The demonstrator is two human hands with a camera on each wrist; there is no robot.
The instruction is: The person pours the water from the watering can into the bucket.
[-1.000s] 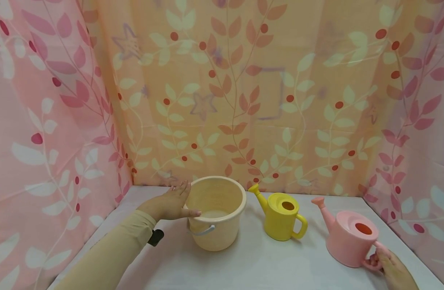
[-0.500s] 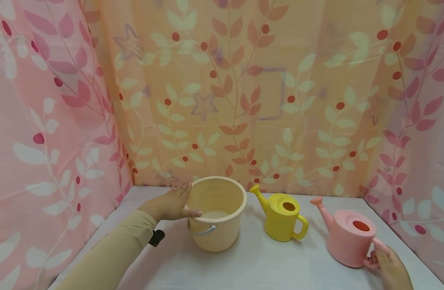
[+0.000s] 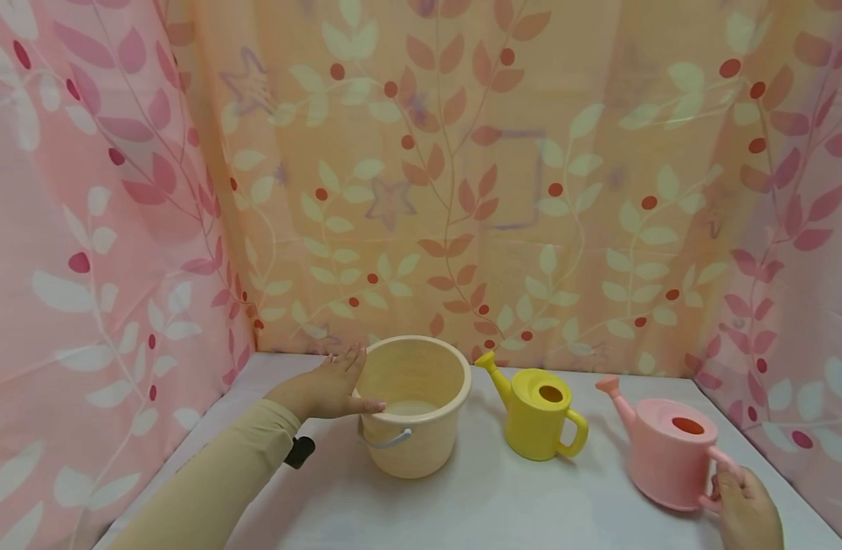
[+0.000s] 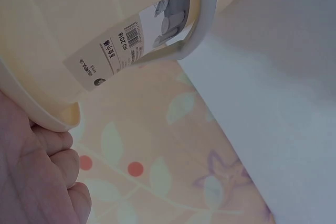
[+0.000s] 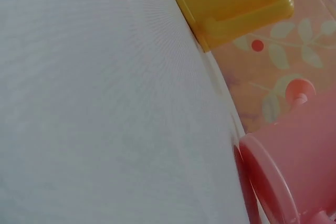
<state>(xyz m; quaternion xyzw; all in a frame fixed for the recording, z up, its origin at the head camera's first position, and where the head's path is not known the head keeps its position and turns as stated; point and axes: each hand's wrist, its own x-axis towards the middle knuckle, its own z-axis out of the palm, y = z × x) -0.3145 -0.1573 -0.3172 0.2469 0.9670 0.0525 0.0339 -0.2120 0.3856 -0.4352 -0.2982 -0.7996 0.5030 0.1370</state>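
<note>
A cream bucket (image 3: 414,439) stands upright on the white table, its pale handle hanging down at the front. My left hand (image 3: 325,388) rests on the bucket's left rim, fingers extended and thumb lying across the front of the rim. In the left wrist view, fingers (image 4: 65,166) show beside the rim, and a printed label marks the bucket's side. At the right, my right hand (image 3: 747,504) grips the handle of a pink watering can (image 3: 668,458), whose spout points left and away. Whether its base touches the table is unclear. The right hand is outside the right wrist view.
A yellow watering can (image 3: 536,420) stands between the bucket and the pink can, spout toward the bucket. Leaf-patterned curtains (image 3: 448,191) enclose the table (image 3: 517,508) at the back and both sides. A small black object (image 3: 299,452) sits at the left wrist.
The pink watering can has shifted slightly and stands a little more level, with my right hand still on its handle. My left hand stays on the bucket rim.
</note>
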